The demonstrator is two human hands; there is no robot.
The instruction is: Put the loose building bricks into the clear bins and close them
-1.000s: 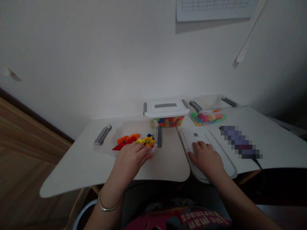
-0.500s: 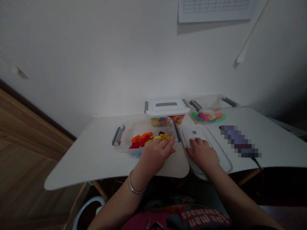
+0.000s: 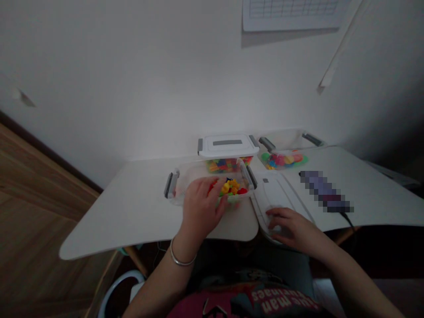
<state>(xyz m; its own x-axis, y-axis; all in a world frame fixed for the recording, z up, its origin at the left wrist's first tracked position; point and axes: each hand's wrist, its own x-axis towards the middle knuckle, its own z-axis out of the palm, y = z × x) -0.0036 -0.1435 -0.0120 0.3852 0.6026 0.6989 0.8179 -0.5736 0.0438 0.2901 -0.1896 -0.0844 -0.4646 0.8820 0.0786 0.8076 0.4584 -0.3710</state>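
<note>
- Two bare hands work at a white desk (image 3: 132, 216), the left hand (image 3: 200, 205) over an open clear tub (image 3: 175, 185) and the right hand (image 3: 291, 225) on a white lid (image 3: 273, 192).
- Left hand: curved over the tub's near wall, with its fingers (image 3: 220, 198) reaching in beside the bricks. Whether it is grasping a brick or the tub wall cannot be told, as the back of the hand hides the contact.
- Bricks (image 3: 232, 187): red, yellow and orange toy pieces lying in the tub, just beyond the left fingertips and partly hidden by the hand.
- Left wrist: a thin silver bangle (image 3: 180, 260) circles it.
- Right hand: lying relaxed and open on the lid's near part, fingers slightly spread, holding nothing.
- Lid: flat on the desk, to the right of the open tub and just beside it.
- Behind the open tub stands a closed tub (image 3: 228, 146) with a white lid, full of multicoloured bricks (image 3: 227, 165).
- Further right, at the back, sits another clear tub (image 3: 281, 140) holding colourful round pieces (image 3: 283, 160).
- Right of the lid lies an object too blurred to identify (image 3: 324, 192), with a dark cord running from it.
- A gridded sheet (image 3: 291, 11) hangs on the wall above.
</note>
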